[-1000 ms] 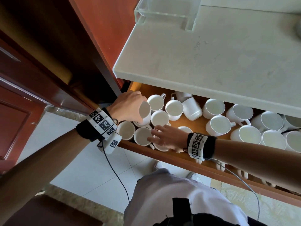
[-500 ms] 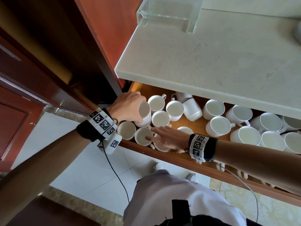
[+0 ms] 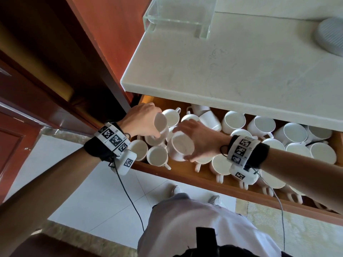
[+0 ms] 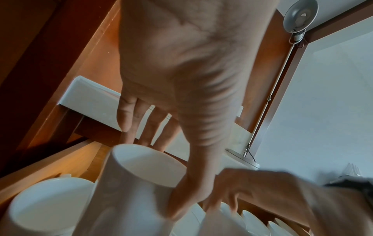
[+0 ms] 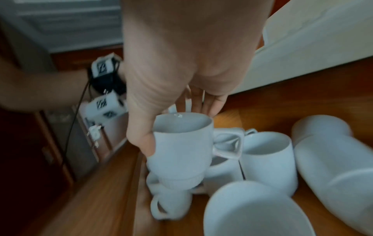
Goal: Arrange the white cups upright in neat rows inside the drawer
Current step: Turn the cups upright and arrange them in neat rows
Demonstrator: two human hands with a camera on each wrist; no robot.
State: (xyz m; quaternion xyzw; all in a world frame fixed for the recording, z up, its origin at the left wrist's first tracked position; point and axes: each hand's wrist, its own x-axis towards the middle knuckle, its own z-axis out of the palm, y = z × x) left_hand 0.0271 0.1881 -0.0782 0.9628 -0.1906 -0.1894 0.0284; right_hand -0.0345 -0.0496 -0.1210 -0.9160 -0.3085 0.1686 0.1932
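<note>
Fingers and thumb of the right hand (image 3: 201,140) wrapped around a white cup (image 3: 181,147), lifted and tilted above its neighbours at the drawer's left end. Left hand (image 3: 143,121) curled likewise around a second cup (image 3: 161,125), thumb (image 4: 189,188) pressed to its wall, raised and tilted just beside the first. Below and around both, more white cups (image 3: 259,130) inside the open wooden drawer (image 3: 185,173): most upright, one (image 3: 210,118) on its side near the back. Above, pale stone countertop (image 3: 232,71) bearing a clear glass stand (image 3: 178,17). Marker-patterned bands with cables on both wrists.
</note>
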